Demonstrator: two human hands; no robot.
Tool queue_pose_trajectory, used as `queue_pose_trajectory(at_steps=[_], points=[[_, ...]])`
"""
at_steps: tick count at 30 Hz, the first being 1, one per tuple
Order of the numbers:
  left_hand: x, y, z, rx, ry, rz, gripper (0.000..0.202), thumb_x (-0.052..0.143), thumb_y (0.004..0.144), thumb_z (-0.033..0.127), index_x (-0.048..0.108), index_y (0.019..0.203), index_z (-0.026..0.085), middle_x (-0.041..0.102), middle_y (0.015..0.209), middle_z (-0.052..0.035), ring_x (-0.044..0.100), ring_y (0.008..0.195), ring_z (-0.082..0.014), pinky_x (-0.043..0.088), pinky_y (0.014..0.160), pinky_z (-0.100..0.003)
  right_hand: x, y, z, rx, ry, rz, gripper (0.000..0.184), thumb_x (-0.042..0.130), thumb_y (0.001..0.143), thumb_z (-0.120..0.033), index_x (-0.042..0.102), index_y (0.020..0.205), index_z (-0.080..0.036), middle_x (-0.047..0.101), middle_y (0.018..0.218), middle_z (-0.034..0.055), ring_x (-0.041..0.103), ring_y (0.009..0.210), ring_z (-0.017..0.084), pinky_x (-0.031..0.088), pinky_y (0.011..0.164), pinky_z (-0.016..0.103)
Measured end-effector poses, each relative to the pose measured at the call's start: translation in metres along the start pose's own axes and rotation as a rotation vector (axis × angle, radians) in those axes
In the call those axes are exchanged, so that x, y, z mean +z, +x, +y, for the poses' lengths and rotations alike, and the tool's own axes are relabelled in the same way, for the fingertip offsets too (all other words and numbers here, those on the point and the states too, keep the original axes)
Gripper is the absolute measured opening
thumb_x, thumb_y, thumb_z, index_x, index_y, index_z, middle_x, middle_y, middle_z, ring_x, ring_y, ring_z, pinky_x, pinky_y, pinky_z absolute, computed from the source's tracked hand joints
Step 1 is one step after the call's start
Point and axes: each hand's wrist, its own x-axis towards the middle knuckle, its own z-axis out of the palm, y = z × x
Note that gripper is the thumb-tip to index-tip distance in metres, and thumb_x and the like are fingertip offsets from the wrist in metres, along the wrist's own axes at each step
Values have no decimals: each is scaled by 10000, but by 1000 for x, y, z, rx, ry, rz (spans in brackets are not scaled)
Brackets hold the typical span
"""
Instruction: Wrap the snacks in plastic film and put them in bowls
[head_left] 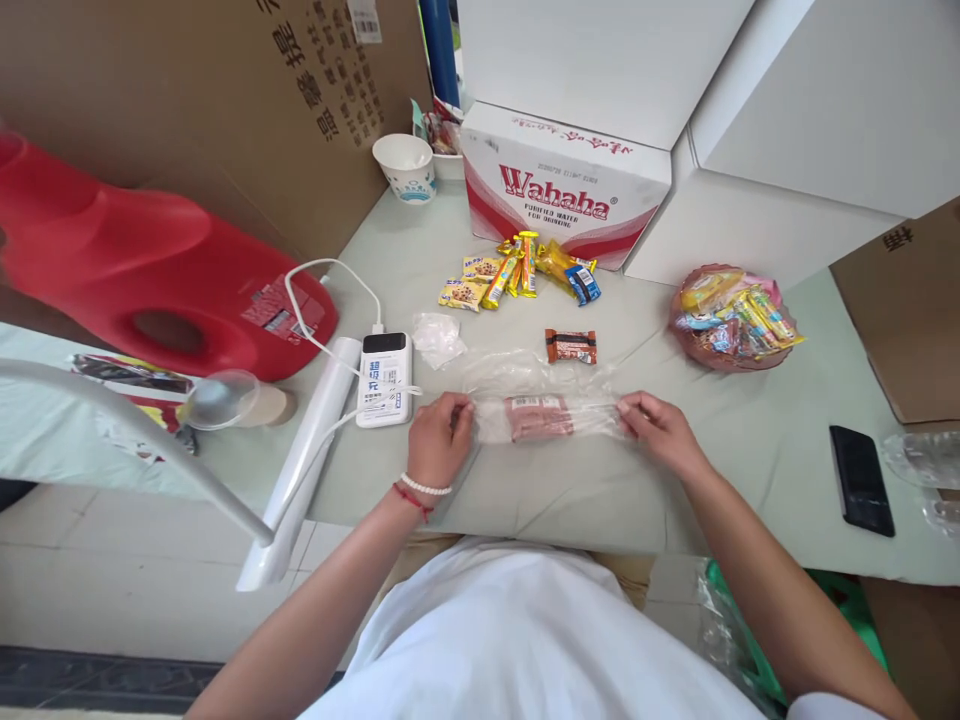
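Basically, your left hand (442, 440) and right hand (661, 428) each have a pinching grip on the clear plastic (592, 416), so it's pulled taut over the reddish packet (539, 418) near the worktop's (585, 505) front edge.

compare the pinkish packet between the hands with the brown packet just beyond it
The pinkish packet shows through clear plastic pinched by the left hand and right hand; the brown packet lies outside it, touched by neither. The pinkish packet looks paler and hazier, the brown packet darker and sharper, with orange-brown ends. The pinkish packet appears larger than the brown packet here. Both are roughly rectangular.
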Motion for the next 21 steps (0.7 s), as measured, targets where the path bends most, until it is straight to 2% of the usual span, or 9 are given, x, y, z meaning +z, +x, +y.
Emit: queue_pose_trajectory(at_steps=[3, 6, 8, 10, 12, 15, 17, 19, 21], points=[[16, 20, 10, -29, 132, 68, 168, 546, 900, 249, 681, 963, 171, 684, 909, -119, 624, 896, -299, 470, 823, -425, -18, 32, -13, 61, -338, 71, 243, 528, 965, -324, 723, 1025, -192, 722, 898, 77, 662, 787, 217, 488, 704, 311], [26, 22, 18, 28, 207, 204, 272, 582, 842, 155, 705, 1084, 139, 649, 1038, -171, 567, 1007, -331, 446, 891, -455, -16, 56, -40, -176, -474, 161, 299, 478, 990, -273, 728, 1123, -175, 724, 1045, 120, 667, 997, 253, 502, 856, 346], [27, 19, 22, 90, 225, 240, 319, 561, 828, 80, 731, 1080, 179, 642, 1066, -160, 544, 1016, -319, 418, 903, -458, 0, 74, -62, -403, -382, 33, 339, 425, 1017, -234, 704, 1196, -167, 720, 1138, 114, 652, 1094, 228, 493, 959, 332], [27, 16, 25, 176, 227, 188, 353, 549, 820, 32, 763, 1009, 240, 656, 1068, -131, 536, 1033, -305, 390, 889, -451, 22, 93, -80, -495, -343, -115, 385, 406, 1005, -154, 656, 1298, -161, 690, 1271, 108, 621, 1187, 210, 466, 1037, 321], [25, 16, 26, 249, 217, 92, 354, 556, 825, 27, 780, 944, 274, 673, 1069, -110, 532, 1082, -302, 369, 894, -453, 43, 113, -90, -429, -434, -166, 456, 446, 974, -112, 578, 1410, -143, 631, 1390, 127, 562, 1279, 241, 435, 1084, 349], [22, 22, 25, 228, 185, -22, 305, 543, 870, 87, 785, 930, 263, 692, 1019, -98, 544, 1073, -297, 365, 903, -461, 61, 137, -93, -271, -619, -93, 530, 561, 956, -207, 505, 1472, -101, 582, 1428, 193, 505, 1310, 323, 420, 1075, 406], [20, 26, 25, 171, 144, -63, 295, 509, 900, 138, 772, 987, 237, 695, 997, -95, 561, 1029, -287, 381, 893, -458, 62, 148, -89, -191, -658, -81, 513, 609, 946, -289, 549, 1412, -84, 633, 1324, 212, 547, 1221, 334, 439, 1010, 404], [19, 28, 26, 136, 113, -81, 281, 509, 922, 226, 750, 1066, 213, 692, 1028, -103, 571, 1030, -291, 400, 893, -457, 55, 154, -85, -145, -654, -138, 382, 621, 933, -289, 646, 1268, -108, 689, 1191, 179, 585, 1113, 307, 444, 954, 379], [19, 28, 28, 109, 112, -65, 345, 569, 909, 357, 716, 1174, 193, 674, 1106, -129, 566, 1077, -318, 417, 909, -465, 47, 155, -84, -180, -648, -186, 226, 617, 921, -256, 716, 1094, -148, 702, 1134, 143, 577, 1089, 291, 426, 953, 375]])
